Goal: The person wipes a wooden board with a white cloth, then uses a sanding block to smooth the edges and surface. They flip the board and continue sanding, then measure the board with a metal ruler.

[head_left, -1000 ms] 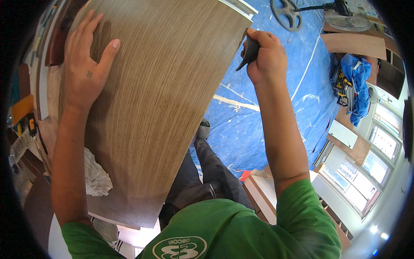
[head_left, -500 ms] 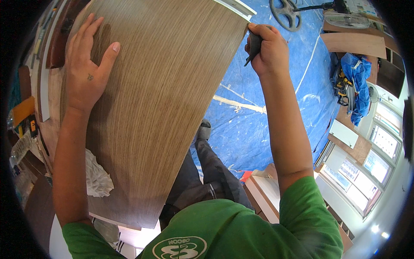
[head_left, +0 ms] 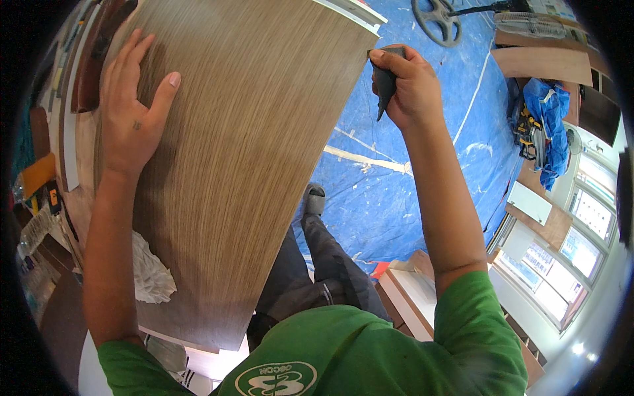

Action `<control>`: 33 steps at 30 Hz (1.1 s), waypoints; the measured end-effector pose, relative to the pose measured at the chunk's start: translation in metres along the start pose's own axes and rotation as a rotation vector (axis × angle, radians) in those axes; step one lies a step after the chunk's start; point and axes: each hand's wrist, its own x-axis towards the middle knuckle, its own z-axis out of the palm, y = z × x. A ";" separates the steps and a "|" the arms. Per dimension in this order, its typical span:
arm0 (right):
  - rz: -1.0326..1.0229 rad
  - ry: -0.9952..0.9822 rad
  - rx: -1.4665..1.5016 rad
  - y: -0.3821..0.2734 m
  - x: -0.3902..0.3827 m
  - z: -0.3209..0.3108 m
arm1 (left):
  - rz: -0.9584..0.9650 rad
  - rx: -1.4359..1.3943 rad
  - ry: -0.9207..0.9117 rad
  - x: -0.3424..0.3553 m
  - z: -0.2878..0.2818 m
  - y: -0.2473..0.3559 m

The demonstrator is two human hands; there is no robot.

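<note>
The left hand lies on the board, fingers extended; the right hand grips a dark sheet. A lettered logo marks the shirt.

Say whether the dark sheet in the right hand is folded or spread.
Not spread: the dark sheet is bunched in the right hand, a corner hanging down. Whether folded, cannot tell; the grip hides part.

The left hand lies spread on a brown wood-grain panel, near its left edge. Just beside the panel's far right corner, the right hand grips a folded dark grey flexible sheet. Crumpled white material rests nearer the body; blue plastic sheeting spreads below, rightward.
</note>
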 end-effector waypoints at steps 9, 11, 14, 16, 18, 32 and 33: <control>-0.004 0.008 -0.019 -0.001 0.006 -0.003 | -0.019 0.012 -0.014 0.001 -0.001 0.000; -0.040 0.046 -0.052 -0.002 0.006 0.001 | -0.037 0.011 -0.015 0.000 -0.001 0.002; -0.079 0.082 -0.058 -0.005 0.011 0.001 | -0.028 0.018 -0.012 0.002 0.001 0.003; -0.084 0.085 -0.053 -0.005 0.011 -0.001 | -0.013 0.000 -0.005 0.004 0.001 0.003; -0.069 0.066 -0.050 -0.003 0.009 0.001 | -0.011 -0.002 -0.005 0.003 -0.001 0.001; -0.054 0.099 -0.049 -0.001 0.004 0.011 | -0.030 0.023 -0.027 0.001 -0.003 0.004; -0.050 0.101 -0.049 -0.002 0.004 0.011 | -0.027 0.012 -0.022 0.002 -0.002 0.003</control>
